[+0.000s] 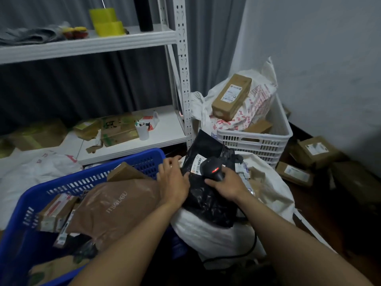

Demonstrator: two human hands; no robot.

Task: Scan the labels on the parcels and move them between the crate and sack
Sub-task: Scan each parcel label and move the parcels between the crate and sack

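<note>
The black parcel (208, 199) is seen lying on the white sack (206, 232), just beside the blue crate (92, 176). Its left edge is gripped by the left hand (173, 181), thumb on front. The scanner (213, 169), red light lit, is clasped in the right hand (227, 183), close by the label (197, 163).

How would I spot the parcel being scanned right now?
Find the blue crate; the white sack sits right of it. On the sack lies a black plastic parcel, the scanner over its white label. Neighbours are brown; it alone is glossy black.
</note>
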